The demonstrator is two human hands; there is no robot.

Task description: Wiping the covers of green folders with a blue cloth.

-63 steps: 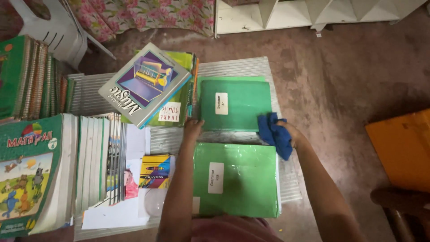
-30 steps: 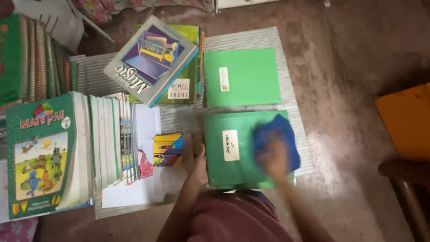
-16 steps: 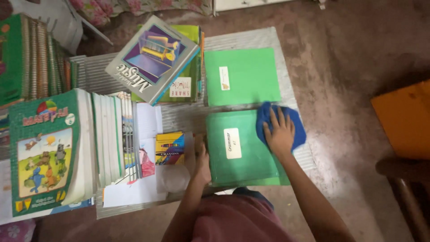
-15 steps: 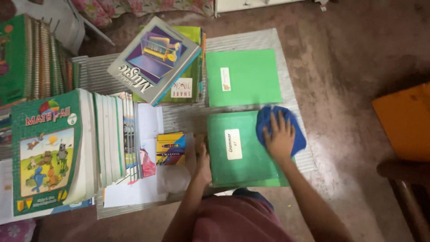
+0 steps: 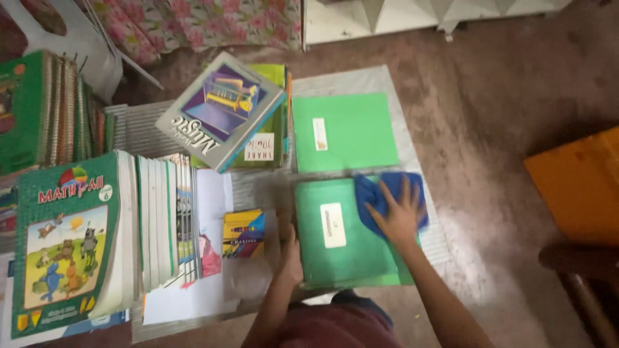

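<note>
- We have the near green book (image 5: pixel 342 235) lying flat at the front of the table (image 5: pixel 135 129), a white label on its cover.
- Our right hand (image 5: pixel 400 212) presses the blue cloth (image 5: pixel 387 196) on the cover's 2 o'clock corner, fingers spread flat over it rather than closed around it.
- Half a second ago the cloth sat slightly further right; it has now slid left toward the label, so the wiping stroke is working across the cover.
- Our left hand (image 5: pixel 291 254) steadies the book's 9 o'clock edge, fingers laid along it, as before.
- At 12 o'clock lies a second green book (image 5: pixel 345 132); at 9 o'clock a crayon box (image 5: pixel 243 233); further left, stacked textbooks (image 5: pixel 97 225).
</note>
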